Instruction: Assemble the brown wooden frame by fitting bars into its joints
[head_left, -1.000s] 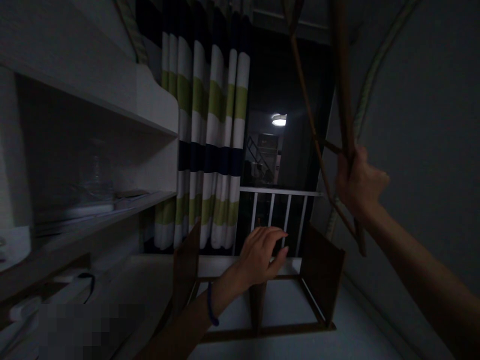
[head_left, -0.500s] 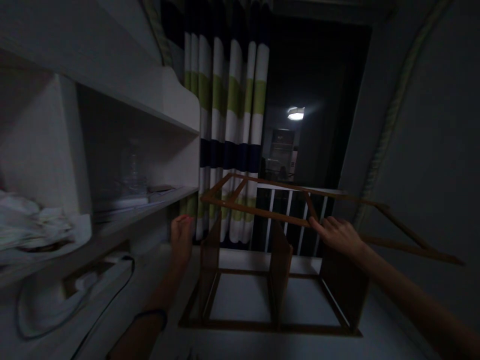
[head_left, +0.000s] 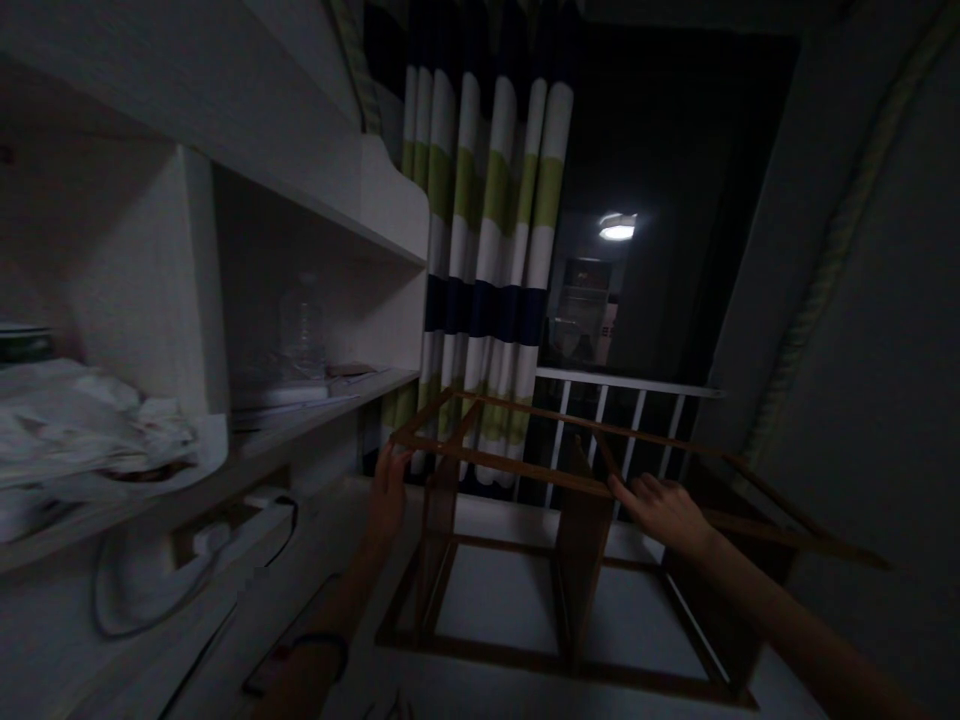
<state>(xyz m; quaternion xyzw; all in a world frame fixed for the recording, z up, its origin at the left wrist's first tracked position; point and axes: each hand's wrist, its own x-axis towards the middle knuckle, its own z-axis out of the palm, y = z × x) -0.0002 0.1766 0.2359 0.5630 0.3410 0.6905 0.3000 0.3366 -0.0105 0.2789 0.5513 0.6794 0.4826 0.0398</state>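
A brown wooden frame (head_left: 517, 466) with crossbars lies tilted above a brown wooden shelf unit, whose upright panels (head_left: 586, 535) stand on a white surface. My right hand (head_left: 664, 510) grips the front rail of the frame near its middle crossbar, thumb along the rail. At the frame's left corner, my left hand (head_left: 388, 500) has its fingers and thumb closed around the rail. Dim light blurs the fingertips. The frame's right end reaches out past my right forearm, over the unit's right panel.
On the left, a white shelf (head_left: 375, 388) holds a clear plastic bottle (head_left: 302, 325), papers and crumpled white plastic (head_left: 90, 415). Below it are a power strip (head_left: 259, 520) and cables. A dark flat object (head_left: 292, 630) lies by my left forearm. Striped curtain (head_left: 487, 310) and white railing (head_left: 637, 382) are behind.
My left hand has come up to the frame's left corner and taken hold of it. The frame has come down closer to the shelf unit. My right hand keeps its grip. The view has shifted left.
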